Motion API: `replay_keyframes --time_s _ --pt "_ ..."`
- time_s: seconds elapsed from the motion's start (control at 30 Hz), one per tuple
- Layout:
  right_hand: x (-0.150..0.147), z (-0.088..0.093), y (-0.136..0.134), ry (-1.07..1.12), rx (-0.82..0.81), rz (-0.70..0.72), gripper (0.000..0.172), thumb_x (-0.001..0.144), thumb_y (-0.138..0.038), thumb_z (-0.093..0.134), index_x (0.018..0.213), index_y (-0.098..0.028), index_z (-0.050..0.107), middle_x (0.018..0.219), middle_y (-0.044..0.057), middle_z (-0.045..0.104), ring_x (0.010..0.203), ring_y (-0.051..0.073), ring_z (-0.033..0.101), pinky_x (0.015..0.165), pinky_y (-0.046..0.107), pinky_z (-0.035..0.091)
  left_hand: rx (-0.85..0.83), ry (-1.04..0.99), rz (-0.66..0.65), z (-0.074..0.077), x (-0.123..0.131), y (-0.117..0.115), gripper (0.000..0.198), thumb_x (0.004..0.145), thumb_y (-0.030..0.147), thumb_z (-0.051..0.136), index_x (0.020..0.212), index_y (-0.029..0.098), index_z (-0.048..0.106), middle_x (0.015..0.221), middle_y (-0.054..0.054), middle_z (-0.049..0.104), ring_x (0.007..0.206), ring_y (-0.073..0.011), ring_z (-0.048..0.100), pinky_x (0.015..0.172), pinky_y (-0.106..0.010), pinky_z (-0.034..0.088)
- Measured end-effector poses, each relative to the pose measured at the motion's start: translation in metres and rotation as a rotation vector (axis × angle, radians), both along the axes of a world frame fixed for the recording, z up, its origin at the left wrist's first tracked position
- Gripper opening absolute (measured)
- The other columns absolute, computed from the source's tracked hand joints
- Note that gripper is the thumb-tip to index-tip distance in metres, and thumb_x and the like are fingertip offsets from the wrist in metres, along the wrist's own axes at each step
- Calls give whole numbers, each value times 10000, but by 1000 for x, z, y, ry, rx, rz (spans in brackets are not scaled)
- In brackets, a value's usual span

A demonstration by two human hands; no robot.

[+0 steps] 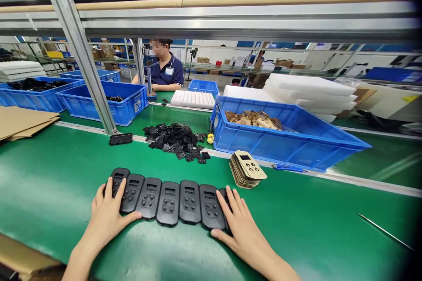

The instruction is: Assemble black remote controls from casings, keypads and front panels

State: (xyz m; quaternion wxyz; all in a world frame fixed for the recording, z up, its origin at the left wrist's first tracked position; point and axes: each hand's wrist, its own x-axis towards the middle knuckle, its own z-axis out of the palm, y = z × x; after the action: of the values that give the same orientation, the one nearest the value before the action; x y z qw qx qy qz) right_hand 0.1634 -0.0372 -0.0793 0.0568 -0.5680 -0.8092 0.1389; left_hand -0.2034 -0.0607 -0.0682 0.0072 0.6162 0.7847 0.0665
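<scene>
A row of several black handheld plastic casings (168, 204) lies side by side on the green table, each with a small window, a slotted strip and four round bumps. At the row's left end rests my left hand (107, 215), fingers spread over the outer casings and thumb along their lower edge. My right hand (239, 224) lies flat across the right end, partly hiding the last casing (224, 194), with its fingers apart. Beyond the row sit a stack of beige cut-out sheets (249, 169) and a heap of small black plates (178, 140).
A blue bin (280, 140) of brown pieces stands behind the stack, near a yellow-handled tool (210, 138). Further left are another blue bin (128, 107) and a metal post (82, 52). A thin metal rod (384, 230) lies right. Across the bench sits a person (166, 70).
</scene>
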Motion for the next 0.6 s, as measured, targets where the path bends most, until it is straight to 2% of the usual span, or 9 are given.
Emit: replay_keyframes --time_s 0.13,0.2,0.23,0.27,0.33,0.43,0.5,0.6 --pt "-20 1 16 -23 37 45 818 825 -555 517 1476 -149 234 1557 184 48 1401 346 -61 1121 566 104 -86 -3 59 14 -7 10 999 629 684 606 1436 168 321 1522 -276 139 1335 -485 231 985 -618 282" --pt "-18 3 23 10 20 97 806 836 -546 507 1483 -168 210 1563 172 54 1409 342 -50 1118 581 93 -80 25 66 24 -2 13 934 654 663 614 1410 167 379 1516 -275 174 1337 -493 235 982 -674 236" --pt "-14 4 26 40 18 122 802 837 -540 507 1484 -173 205 1566 166 65 1415 337 -44 1117 585 97 -54 34 22 28 4 15 865 689 632 612 1392 169 412 1511 -260 216 1338 -479 251 990 -682 222" --pt "-8 3 28 78 24 141 800 835 -532 515 1481 -171 211 1566 163 86 1421 333 -31 1118 583 113 -21 32 -63 32 12 16 772 737 583 603 1373 175 441 1500 -234 272 1338 -448 282 1009 -671 220" --pt "6 1 32 169 57 160 782 818 -510 551 1456 -155 269 1546 174 171 1426 331 48 1119 561 175 36 -5 -323 37 34 19 566 834 451 564 1334 197 485 1453 -162 406 1326 -353 362 1064 -605 234" --pt "24 -4 33 291 95 141 627 791 -457 608 1319 -161 443 1407 182 387 1340 319 305 1073 504 321 58 -98 -677 36 67 24 382 894 316 519 1264 225 539 1348 -81 554 1284 -256 446 1111 -534 249" --pt "31 -5 31 336 100 111 454 777 -421 636 1155 -187 539 1270 151 495 1219 299 442 1003 465 407 64 -145 -795 30 83 25 318 897 280 520 1204 227 579 1272 -59 617 1240 -242 494 1113 -518 272" --pt "33 -1 27 363 108 93 287 769 -379 660 988 -216 573 1138 103 557 1098 270 511 919 420 456 92 -177 -833 20 93 26 266 900 245 508 1140 202 614 1165 -59 675 1144 -237 567 1089 -501 328"
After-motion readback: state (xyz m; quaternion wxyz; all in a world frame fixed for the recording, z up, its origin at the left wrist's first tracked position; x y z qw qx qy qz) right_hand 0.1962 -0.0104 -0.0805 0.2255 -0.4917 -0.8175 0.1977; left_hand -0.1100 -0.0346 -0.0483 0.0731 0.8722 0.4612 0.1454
